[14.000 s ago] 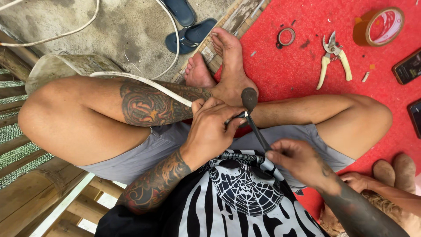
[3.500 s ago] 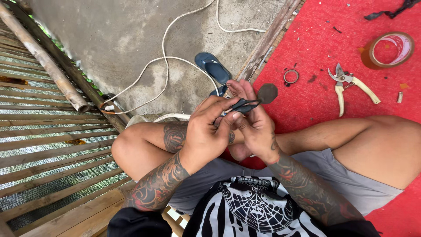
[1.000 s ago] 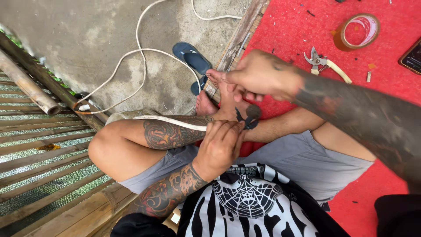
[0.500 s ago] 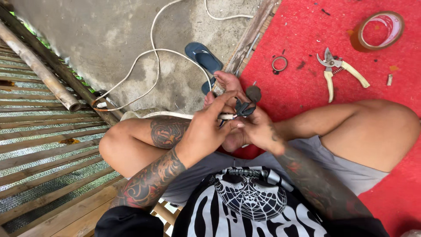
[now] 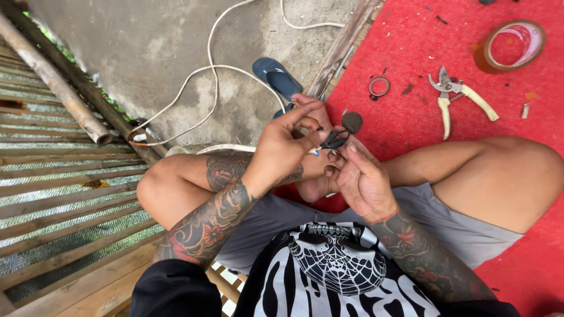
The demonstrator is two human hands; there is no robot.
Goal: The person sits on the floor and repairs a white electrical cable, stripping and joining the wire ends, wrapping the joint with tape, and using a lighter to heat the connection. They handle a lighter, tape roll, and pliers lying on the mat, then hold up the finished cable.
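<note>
Head camera looked down on my crossed legs: my right hand (image 5: 361,179) cupped under a small black clip-like piece (image 5: 335,140), fingers curled against it, while my left hand (image 5: 282,147) pinched it from above between thumb and forefinger (the other fingers fanned out). Both hovered over my foot. Beyond lay a white cable (image 5: 200,88), a blue sandal (image 5: 276,76), and on the red mat (image 5: 411,53), shears (image 5: 455,97) and a tape roll (image 5: 514,44).

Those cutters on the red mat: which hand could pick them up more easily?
Probably the right hand. The cutters lie on the red mat on its side, while the left hand would have to cross over. Both hands now hold a small dark part.
</note>
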